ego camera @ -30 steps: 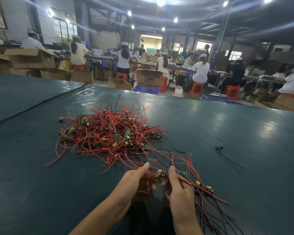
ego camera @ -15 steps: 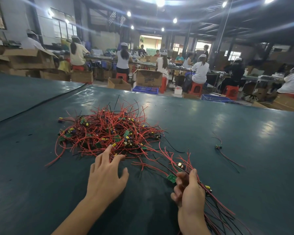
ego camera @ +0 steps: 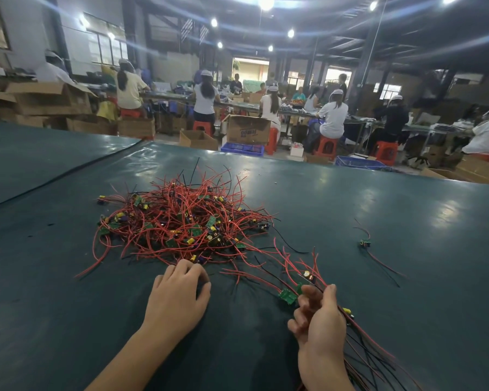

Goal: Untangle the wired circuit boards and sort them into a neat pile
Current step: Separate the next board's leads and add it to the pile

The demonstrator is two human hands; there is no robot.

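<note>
Red-wired boards (ego camera: pixel 287 296) bunched in right grip (ego camera: pixel 322 320); left grip (ego camera: pixel 178 297) curled at tangle (ego camera: pixel 181 221) edge, hold unclear; cardboard boxes (ego camera: pixel 249 131) beyond.

Tangled pile (ego camera: pixel 181 227) of red- and black-wired circuit boards lies on the dark green tabletop (ego camera: pixel 378 210). Left hand (ego camera: pixel 178 297) at the pile's near edge, fingers curled down onto the outermost wires; grip not discernible. Right hand (ego camera: pixel 322 317), near-right of the pile, grips a bundle (ego camera: pixel 288 296) of wired boards, wires trailing toward the wearer. Lone wired board (ego camera: pixel 364 244) lies well right of the pile.
</note>
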